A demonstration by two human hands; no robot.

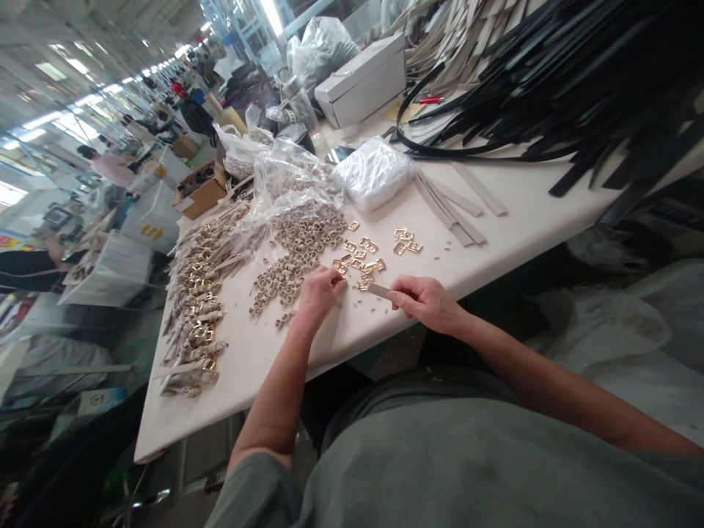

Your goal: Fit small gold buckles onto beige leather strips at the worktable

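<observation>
My right hand point(422, 299) is closed round a short beige strap point(378, 290), whose free end points left toward the gold buckles point(358, 257). My left hand point(320, 292) hovers by the left side of those buckles, its thumb and fingertips pinched together. What the pinch holds, if anything, is too small and hidden to tell. Just beyond it spreads a heap of small beige loops point(291, 264). A smaller cluster of gold buckles point(405, 240) lies farther right. Tiny beige bits are scattered on the table between my hands.
Straps fitted with gold buckles point(198, 308) line the left end of the pale table point(264, 367). Behind the loops lie a clear plastic bag point(297, 176) and a wrapped white packet point(374, 174). Loose beige straps point(451, 213), black straps point(550, 88) and a white box point(363, 81) sit farther back.
</observation>
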